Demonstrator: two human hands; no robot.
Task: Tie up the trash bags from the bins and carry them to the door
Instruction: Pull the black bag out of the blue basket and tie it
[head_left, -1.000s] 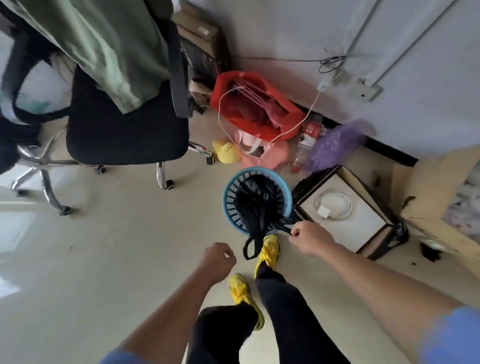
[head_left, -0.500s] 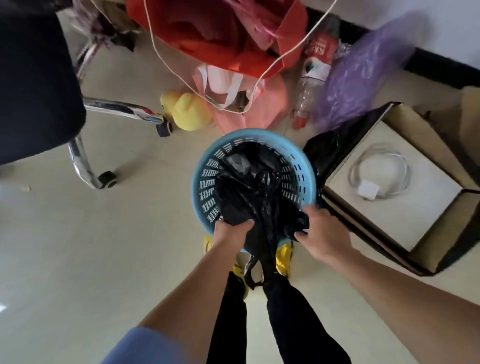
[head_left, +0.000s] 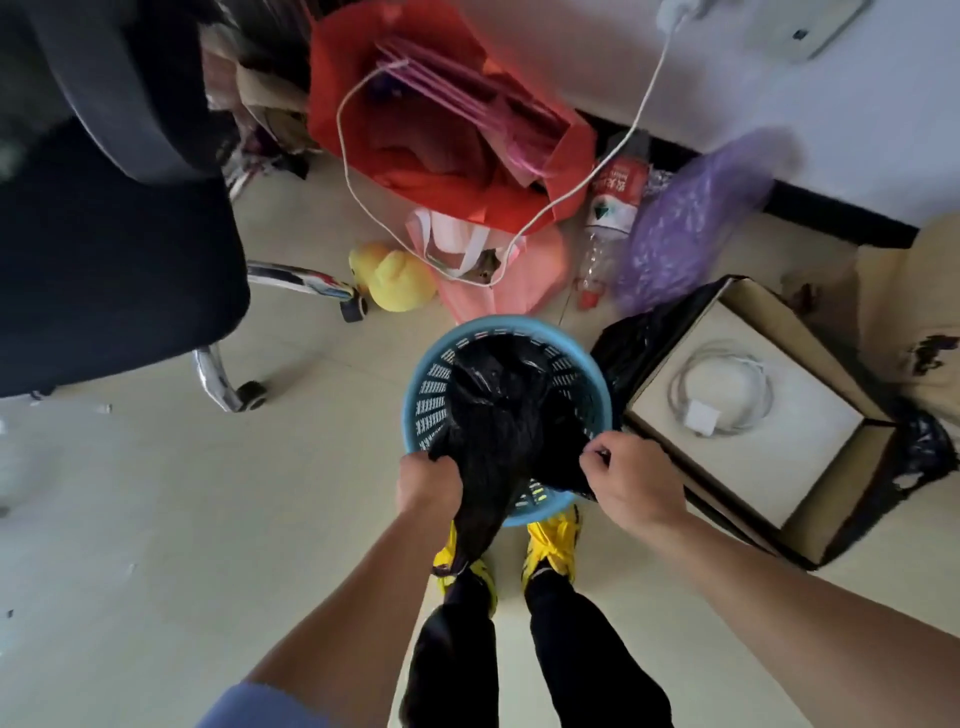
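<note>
A: Black trash bag sits in blue slatted bin, on the floor. Left hand fisted on gathered plastic at near rim; right hand pinching the other edge.

B: Advice for the tie?

A: Draw both gathered ends together above the bin, keep them taut, knot close to the contents; lift afterwards.

B: Surroundings?

A: Pale smooth floor, cluttered. Red bag, yellow duck toy, office chair, open cardboard box just beside the bin.
</note>
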